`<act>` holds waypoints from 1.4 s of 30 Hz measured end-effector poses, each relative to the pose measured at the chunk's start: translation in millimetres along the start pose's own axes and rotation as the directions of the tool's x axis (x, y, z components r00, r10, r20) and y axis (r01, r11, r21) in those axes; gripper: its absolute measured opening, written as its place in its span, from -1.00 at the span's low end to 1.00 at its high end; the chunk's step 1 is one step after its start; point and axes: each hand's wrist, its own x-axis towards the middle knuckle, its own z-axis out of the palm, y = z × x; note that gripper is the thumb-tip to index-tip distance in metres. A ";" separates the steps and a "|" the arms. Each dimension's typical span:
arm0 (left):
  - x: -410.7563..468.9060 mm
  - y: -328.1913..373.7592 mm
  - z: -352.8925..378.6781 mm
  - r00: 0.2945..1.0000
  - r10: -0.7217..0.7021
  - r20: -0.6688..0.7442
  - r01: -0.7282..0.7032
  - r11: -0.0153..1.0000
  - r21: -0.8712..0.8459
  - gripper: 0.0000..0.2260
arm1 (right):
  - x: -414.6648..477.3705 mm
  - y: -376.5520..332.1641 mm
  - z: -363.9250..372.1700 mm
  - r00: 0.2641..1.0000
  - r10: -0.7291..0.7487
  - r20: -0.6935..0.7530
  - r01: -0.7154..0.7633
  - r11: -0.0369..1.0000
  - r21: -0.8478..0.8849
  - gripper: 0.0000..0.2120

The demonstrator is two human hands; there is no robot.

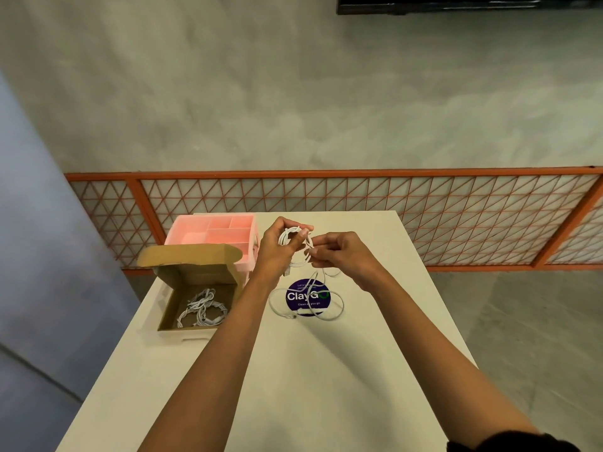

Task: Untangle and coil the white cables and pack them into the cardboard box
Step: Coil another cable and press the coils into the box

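Both hands' grip pinches the white cable (295, 243), seemingly half-coiled.

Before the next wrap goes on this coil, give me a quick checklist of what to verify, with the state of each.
1. Coil held: ok. The left hand grips the white cable coil.
2. Feed controlled: ok. The right hand pinches the strand by the coil.
3. Loose tail free of knots: cannot tell. The loose cable tail loops over the purple ClayGo sticker; it crosses itself.
4. Cardboard box open: ok. The cardboard box has its lid up.
5. Room in box: ok. The packed coiled cables leave floor bare.
6. Path to box: ok. Only the pink organiser tray stands behind it.
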 end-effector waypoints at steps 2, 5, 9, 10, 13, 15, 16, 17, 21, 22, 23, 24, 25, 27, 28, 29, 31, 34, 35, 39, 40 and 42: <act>0.9 -2.0 -0.7 0.999 -0.016 -0.035 0.016 1.000 -0.002 -0.89 | 1.3 -0.5 -0.7 0.999 0.012 -0.049 -0.018 0.994 -0.112 -0.80; 0.9 -4.4 -1.1 0.995 -0.056 -0.084 0.057 0.998 0.013 -0.88 | 2.3 0.0 1.8 0.994 -0.002 -0.110 -0.025 0.969 -0.245 -0.89; 4.2 -11.6 -4.7 0.984 -0.100 -0.148 0.107 0.993 0.046 -0.85 | 0.3 1.0 3.8 0.997 -0.043 -0.063 0.026 0.967 -0.254 -0.91; 5.5 -11.5 -5.8 0.981 -0.121 -0.151 0.126 0.992 0.020 -0.86 | -0.6 1.0 2.3 0.998 -0.043 -0.040 0.032 0.968 -0.250 -0.91; 6.1 -6.2 -5.7 0.978 -0.181 -0.106 0.173 0.982 -0.080 -0.89 | -0.1 3.7 -3.9 0.998 -0.023 -0.053 0.008 0.967 -0.255 -0.89; 5.2 -5.0 -3.5 0.975 -0.199 -0.098 0.189 0.976 -0.106 -0.94 | 1.0 6.5 -6.7 0.993 -0.022 -0.112 -0.012 0.957 -0.290 -0.88; 4.1 -5.2 -2.2 0.973 -0.204 -0.103 0.192 0.974 -0.122 -0.96 | 1.3 7.7 -6.3 0.992 -0.025 -0.125 -0.012 0.957 -0.288 -0.88; 3.1 -5.7 -1.0 0.973 -0.206 -0.109 0.190 0.972 -0.136 -0.95 | 1.6 9.2 -5.3 0.991 -0.031 -0.133 -0.008 0.959 -0.284 -0.88; -0.2 -6.6 2.9 0.978 -0.179 -0.105 0.160 0.973 -0.166 -0.91 | 3.7 17.3 -0.5 0.978 -0.013 -0.208 -0.032 0.977 -0.212 -0.87; -0.8 -6.6 3.0 0.980 -0.171 -0.104 0.152 0.973 -0.171 -0.90 | 4.9 19.5 1.0 0.976 0.000 -0.219 -0.038 0.985 -0.170 -0.87; -1.1 -6.6 3.4 0.981 -0.169 -0.099 0.149 0.972 -0.184 -0.91 | 6.0 21.2 2.4 0.975 0.012 -0.221 -0.042 0.991 -0.129 -0.86; -2.0 -7.1 3.5 0.981 -0.172 -0.091 0.151 0.968 -0.201 -0.92 | 6.4 23.0 4.3 0.975 0.026 -0.219 -0.047 0.995 -0.090 -0.85; -3.1 -7.0 4.6 0.982 -0.171 -0.082 0.150 0.964 -0.218 -0.93 | 6.9 24.6 6.0 0.977 0.039 -0.211 -0.050 0.998 -0.049 -0.84; -7.1 -7.0 6.8 0.983 -0.164 -0.082 0.141 0.963 -0.232 -0.93 | 8.1 27.8 10.9 0.984 0.058 -0.170 -0.055 0.998 0.027 -0.81; -8.6 -7.0 7.8 0.983 -0.159 -0.090 0.136 0.964 -0.227 -0.92 | 8.1 28.2 13.4 0.989 0.060 -0.138 -0.052 0.997 0.058 -0.80; -9.5 -7.2 8.1 0.983 -0.154 -0.099 0.130 0.968 -0.216 -0.91 | 7.8 28.2 16.0 0.993 0.059 -0.106 -0.049 0.995 0.089 -0.81; -10.2 -7.8 6.5 0.983 -0.148 -0.105 0.126 0.973 -0.196 -0.88 | 6.1 27.6 19.4 0.996 0.049 -0.076 -0.037 0.987 0.159 -0.82; -11.2 -8.5 2.1 0.985 -0.145 -0.095 0.128 0.978 -0.167 -0.85 | 3.6 29.1 21.4 0.992 0.028 -0.123 0.002 0.970 0.243 -0.80; -11.4 -9.1 0.4 0.985 -0.150 -0.081 0.135 0.977 -0.165 -0.83 | 3.7 30.7 22.1 0.990 0.026 -0.138 0.010 0.967 0.255 -0.80; -14.8 -20.4 -5.1 0.963 -0.268 0.007 0.264 0.945 -0.190 -0.68 | 6.4 33.2 22.8 0.973 0.039 -0.230 0.024 0.964 0.263 -0.84; -16.0 -24.0 -6.4 0.954 -0.301 -0.010 0.294 0.939 -0.178 -0.65 | 7.1 32.9 21.9 0.968 0.044 -0.247 0.025 0.963 0.268 -0.86; -18.4 -27.8 -8.1 0.948 -0.315 -0.055 0.303 0.940 -0.153 -0.75 | 8.0 32.3 21.6 0.967 0.044 -0.250 0.022 0.966 0.256 -0.88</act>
